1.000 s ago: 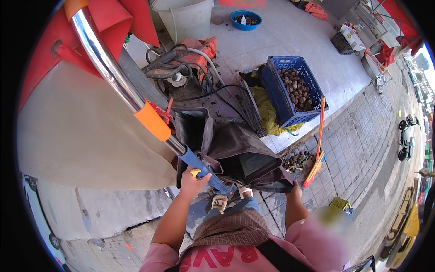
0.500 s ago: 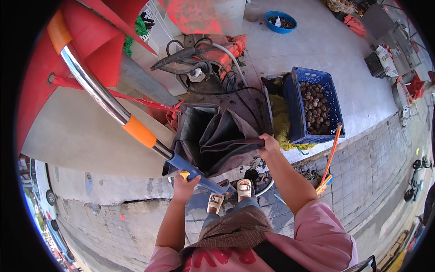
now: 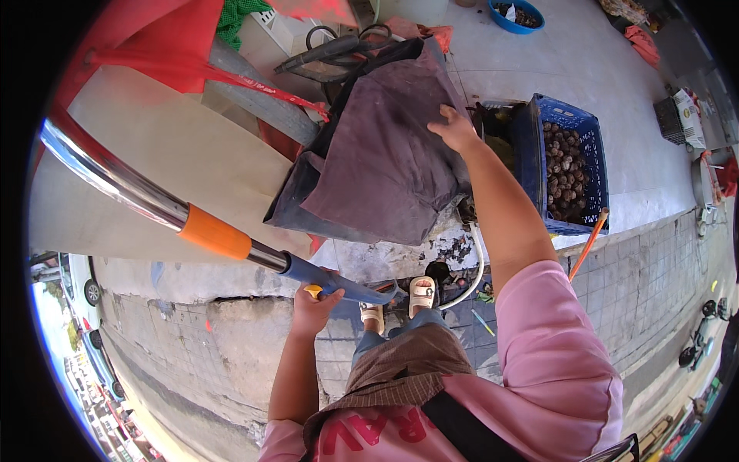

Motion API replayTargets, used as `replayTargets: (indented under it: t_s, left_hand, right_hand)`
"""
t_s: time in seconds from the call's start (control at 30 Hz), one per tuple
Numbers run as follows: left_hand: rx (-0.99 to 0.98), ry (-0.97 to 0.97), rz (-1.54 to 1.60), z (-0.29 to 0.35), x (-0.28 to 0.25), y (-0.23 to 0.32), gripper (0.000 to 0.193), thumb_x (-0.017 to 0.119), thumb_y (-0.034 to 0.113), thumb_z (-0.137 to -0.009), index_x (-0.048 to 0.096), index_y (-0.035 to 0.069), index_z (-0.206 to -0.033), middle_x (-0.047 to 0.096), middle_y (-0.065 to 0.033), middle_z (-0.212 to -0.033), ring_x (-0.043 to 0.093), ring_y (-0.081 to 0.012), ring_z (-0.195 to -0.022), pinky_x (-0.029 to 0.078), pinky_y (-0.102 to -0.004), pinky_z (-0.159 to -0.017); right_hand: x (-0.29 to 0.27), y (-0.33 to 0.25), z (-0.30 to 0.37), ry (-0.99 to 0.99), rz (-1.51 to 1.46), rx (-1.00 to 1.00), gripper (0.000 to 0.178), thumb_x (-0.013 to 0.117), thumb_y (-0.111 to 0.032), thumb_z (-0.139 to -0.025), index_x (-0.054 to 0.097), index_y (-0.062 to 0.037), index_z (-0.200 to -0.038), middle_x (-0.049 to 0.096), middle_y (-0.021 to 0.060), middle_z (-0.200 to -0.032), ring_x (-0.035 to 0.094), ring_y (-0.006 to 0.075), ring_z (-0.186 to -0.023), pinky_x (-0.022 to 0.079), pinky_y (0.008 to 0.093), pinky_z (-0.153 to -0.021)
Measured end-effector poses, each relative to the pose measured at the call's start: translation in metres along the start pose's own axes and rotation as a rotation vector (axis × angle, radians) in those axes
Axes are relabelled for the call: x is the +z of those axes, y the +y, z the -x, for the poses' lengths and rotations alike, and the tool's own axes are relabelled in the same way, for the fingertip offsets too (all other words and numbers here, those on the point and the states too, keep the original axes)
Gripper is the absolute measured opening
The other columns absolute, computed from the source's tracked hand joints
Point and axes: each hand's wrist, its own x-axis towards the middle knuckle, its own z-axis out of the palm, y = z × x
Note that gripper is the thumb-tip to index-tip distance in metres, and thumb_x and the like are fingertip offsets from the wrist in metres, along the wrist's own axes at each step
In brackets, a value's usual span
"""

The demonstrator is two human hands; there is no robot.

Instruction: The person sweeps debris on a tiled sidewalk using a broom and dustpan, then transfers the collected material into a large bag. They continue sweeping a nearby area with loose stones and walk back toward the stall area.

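My left hand is wrapped round the blue handle of a long chrome pole with an orange sleeve and a yellow trigger-like piece. The pole slants up to the left; what its far end carries is out of view. A large dark purple-grey cloth, with a black-looking underside, lies over the place where an open folded bag was visible. My right hand is at the cloth's right edge, thumb and fingers apart, with no fold visibly gripped. Whether the fingertips press on the cloth cannot be told.
A blue crate of round brown shellfish-like pieces stands to the right. Behind the cloth are black hoses. A grey post with red tape leans at the left. A white hose curves by my sandals. A blue basin sits farther back.
The dark cloth has swung up and over, covering the open interior seen before. My right hand has moved farther away from me and loosened from its edge. The pole has tilted lower on the left.
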Motion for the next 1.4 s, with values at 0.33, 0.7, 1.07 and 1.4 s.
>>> replayTargets:
  t_s: [0.33,0.7,1.07,1.4]
  left_hand:
    - [0.012,0.208,0.013,0.016,-0.011,0.007,0.031,0.068,-0.003,-0.075,0.055,0.001,-0.103,0.056,-0.0001,-0.091,0.051,-0.0073,-0.077,0.042,-0.0201,-0.070]
    - [0.235,0.075,-0.129,-0.037,-0.011,0.147,0.032,0.070,0.005,-0.077,0.052,-0.001,-0.103,0.059,-0.0034,-0.091,0.055,-0.0102,-0.081,0.045,-0.0239,-0.074]
    - [0.096,-0.270,-0.154,-0.003,0.032,0.089,0.038,0.069,0.002,-0.076,0.052,0.002,-0.110,0.058,-0.0026,-0.098,0.054,-0.0110,-0.091,0.045,-0.0272,-0.079]
    - [0.219,0.016,-0.245,0.070,0.011,0.036,0.029,0.058,0.014,-0.085,0.055,0.003,-0.112,0.062,-0.0164,-0.099,0.059,-0.0308,-0.091,0.046,-0.0346,-0.077]
  right_hand:
    - [0.033,-0.003,0.035,-0.254,0.166,-0.167,0.031,0.064,-0.029,-0.078,0.064,-0.0133,-0.104,0.061,0.0105,-0.109,0.060,0.0255,-0.096,0.047,0.0374,-0.081]
    - [0.068,0.021,0.175,-0.340,0.061,-0.262,0.045,0.070,-0.024,-0.072,0.057,-0.0062,-0.112,0.058,0.0154,-0.108,0.056,0.0302,-0.100,0.045,0.0385,-0.085]
    - [0.033,-0.130,0.223,-0.306,-0.578,-0.527,0.068,0.075,-0.023,-0.071,0.042,-0.0037,-0.127,0.053,0.0150,-0.113,0.056,0.0264,-0.101,0.046,0.0337,-0.085]
    - [0.054,-0.154,0.302,-0.130,-1.057,-0.203,0.029,0.064,0.011,-0.071,0.047,-0.0048,-0.088,0.052,0.0045,-0.082,0.052,0.0129,-0.076,0.044,0.0264,-0.071]
